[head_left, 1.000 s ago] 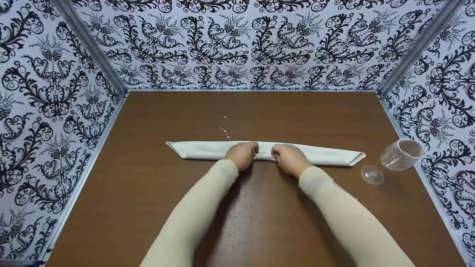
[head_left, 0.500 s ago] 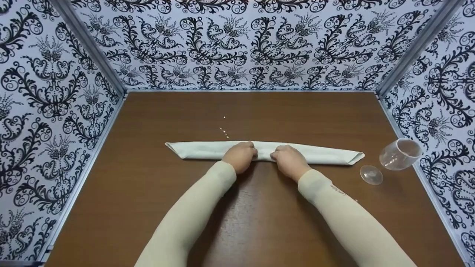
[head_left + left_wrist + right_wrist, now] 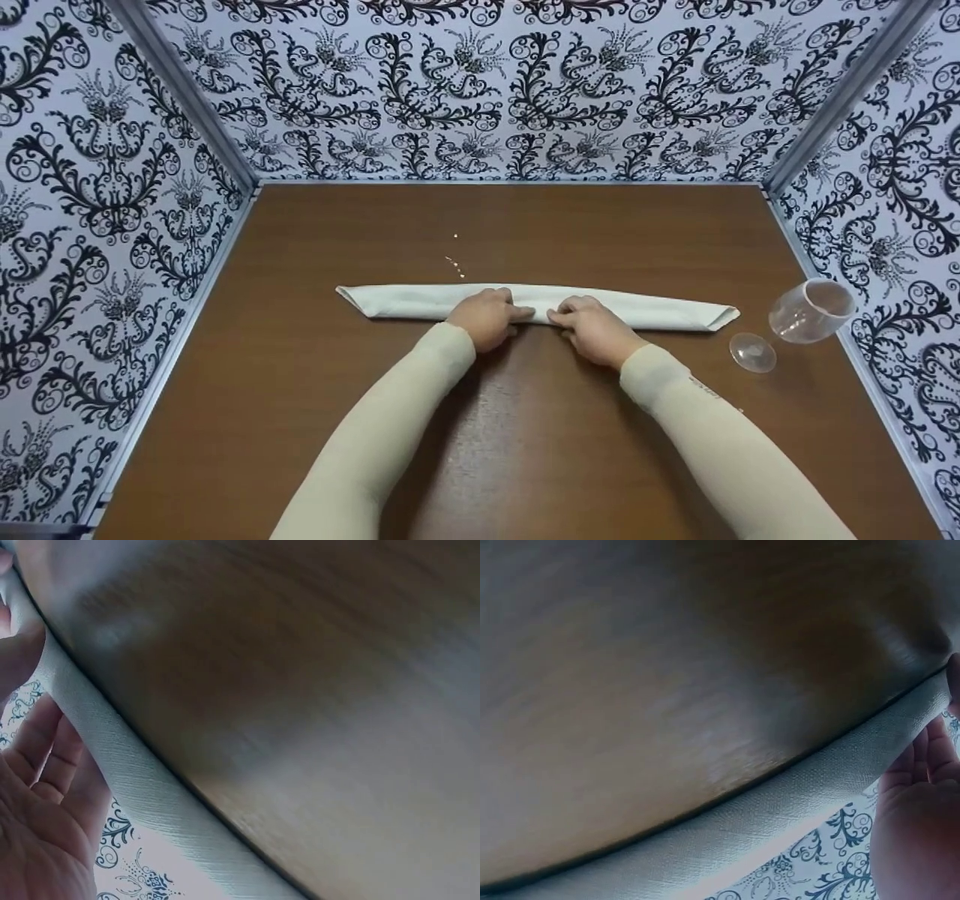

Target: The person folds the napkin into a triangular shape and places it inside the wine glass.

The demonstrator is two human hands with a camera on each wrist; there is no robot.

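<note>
A white cloth point(image 3: 660, 313), rolled into a long flat strip with slanted ends, lies across the middle of the table. Both hands are at its centre, a small gap apart. My left hand point(image 3: 484, 320) grips the near edge, its index finger reaching toward the right hand. In the left wrist view the thumb point(image 3: 21, 660) is on the table side of the roll and the other fingers point(image 3: 64, 757) are beyond it. My right hand point(image 3: 594, 328) pinches the roll with bent fingers; in the right wrist view its fingertips are partly hidden behind the cloth point(image 3: 810, 787).
A clear stemmed glass point(image 3: 802, 315) stands right of the cloth, near the table's right edge. Small white specks point(image 3: 456, 266) mark the brown table point(image 3: 480, 465) beyond the cloth. Patterned walls point(image 3: 465, 90) enclose the back and sides.
The left index finger has straightened toward the right. The right hand has turned slightly, its wrist shifting right and nearer. The roll has barely moved.
</note>
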